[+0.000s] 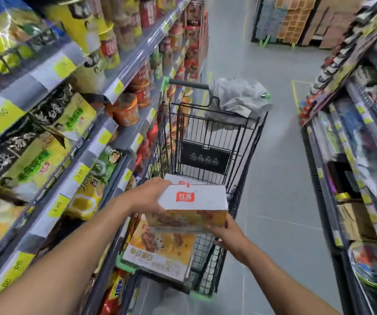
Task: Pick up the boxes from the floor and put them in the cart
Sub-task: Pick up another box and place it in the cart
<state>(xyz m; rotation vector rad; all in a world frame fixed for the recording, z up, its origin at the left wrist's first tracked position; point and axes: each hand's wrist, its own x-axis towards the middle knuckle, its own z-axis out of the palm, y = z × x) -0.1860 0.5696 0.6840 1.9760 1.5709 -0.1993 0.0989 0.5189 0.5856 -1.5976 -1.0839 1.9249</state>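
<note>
I hold a white box (193,202) with a red logo on top and an orange food picture on its side, over the black wire cart (208,137). My left hand (148,196) grips its left end and my right hand (226,230) supports its lower right corner. Below it a second box (160,251) with the same orange print lies tilted inside the cart's near end. A white corner of another box (176,178) shows just behind the held one.
Snack shelves (53,133) with yellow price tags run close along the left of the cart. A second shelf unit (353,155) lines the right. A grey garment (239,96) lies over the cart's handle end. Grey aisle floor (278,178) lies between cart and right shelf.
</note>
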